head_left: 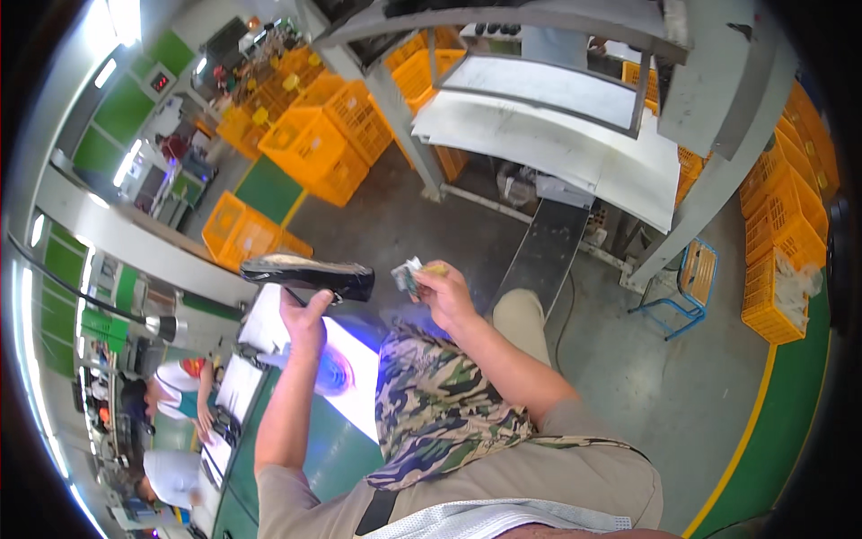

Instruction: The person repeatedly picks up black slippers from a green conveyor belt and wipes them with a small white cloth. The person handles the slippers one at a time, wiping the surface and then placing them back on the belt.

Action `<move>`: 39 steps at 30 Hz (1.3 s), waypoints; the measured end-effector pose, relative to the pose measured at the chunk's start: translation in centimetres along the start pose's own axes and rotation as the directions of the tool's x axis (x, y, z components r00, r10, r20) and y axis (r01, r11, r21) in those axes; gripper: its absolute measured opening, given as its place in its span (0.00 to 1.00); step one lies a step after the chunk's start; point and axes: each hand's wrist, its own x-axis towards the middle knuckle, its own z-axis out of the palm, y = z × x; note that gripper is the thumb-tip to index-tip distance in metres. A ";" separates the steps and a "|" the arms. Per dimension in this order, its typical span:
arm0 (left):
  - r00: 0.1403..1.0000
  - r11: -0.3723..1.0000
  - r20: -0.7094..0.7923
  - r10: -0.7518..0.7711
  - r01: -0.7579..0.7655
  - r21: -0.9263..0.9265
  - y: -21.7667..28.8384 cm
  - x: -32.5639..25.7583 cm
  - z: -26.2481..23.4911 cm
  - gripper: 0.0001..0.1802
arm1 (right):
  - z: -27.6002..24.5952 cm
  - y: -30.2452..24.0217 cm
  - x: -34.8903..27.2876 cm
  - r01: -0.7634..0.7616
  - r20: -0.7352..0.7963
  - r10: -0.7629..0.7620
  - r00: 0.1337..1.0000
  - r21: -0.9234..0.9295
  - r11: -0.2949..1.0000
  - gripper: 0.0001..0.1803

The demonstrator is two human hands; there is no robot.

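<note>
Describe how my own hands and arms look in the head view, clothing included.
The left hand and right hand have no watch or band showing at the wrist. Both forearms are bare, with no cables or markings visible. Short, plain grey-beige sleeves cover the upper arms.

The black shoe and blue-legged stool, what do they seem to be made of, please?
Black shoe: glossy leather or synthetic, judging by bright highlights; which, I cannot tell. Stool: probably painted metal legs, slim and blue, with a wood-like slatted tan seat.
</note>
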 end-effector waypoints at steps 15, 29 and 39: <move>0.795 0.816 0.339 0.504 -0.566 0.114 22.3 25.3 26.1 0.25 | -21.3 4.2 0.7 -0.114 -0.240 0.109 0.965 -0.006 0.993 0.07; 0.677 0.445 0.532 0.509 -0.735 0.511 22.8 27.7 46.4 0.20 | -22.2 3.0 2.2 -0.087 -0.155 0.090 0.984 0.028 0.996 0.08; 0.459 0.459 0.450 0.766 -0.881 0.117 13.8 15.4 35.8 0.25 | -23.0 1.7 3.3 -0.051 -0.263 0.044 0.964 -0.020 0.999 0.06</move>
